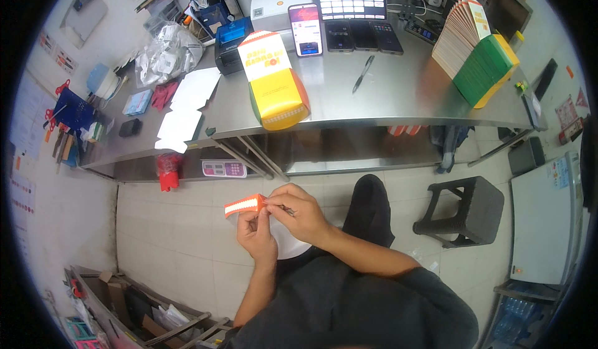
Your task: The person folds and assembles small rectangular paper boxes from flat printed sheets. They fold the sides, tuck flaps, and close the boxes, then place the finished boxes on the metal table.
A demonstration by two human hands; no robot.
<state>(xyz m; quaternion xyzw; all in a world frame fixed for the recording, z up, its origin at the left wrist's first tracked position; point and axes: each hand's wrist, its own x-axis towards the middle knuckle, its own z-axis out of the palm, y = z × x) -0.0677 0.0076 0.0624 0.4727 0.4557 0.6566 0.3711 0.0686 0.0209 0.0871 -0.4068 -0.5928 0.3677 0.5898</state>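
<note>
Low in front of my body, over the floor, I hold a small orange carton with a white scalloped band along its edge. My left hand pinches it from below, thumb and fingers closed on its near side. The closed fingers of my right hand meet the left fingertips at the carton's right corner; a small shiny thing shows between these fingers, too small to name. Behind my wrists lies a white rounded surface, partly hidden; I cannot tell whether it belongs to the carton.
Ahead stands a steel table with a yellow-and-white carton, a phone, a pen, a stack of flat cartons and white cardboard sheets. A dark plastic stool stands right, near a white fridge.
</note>
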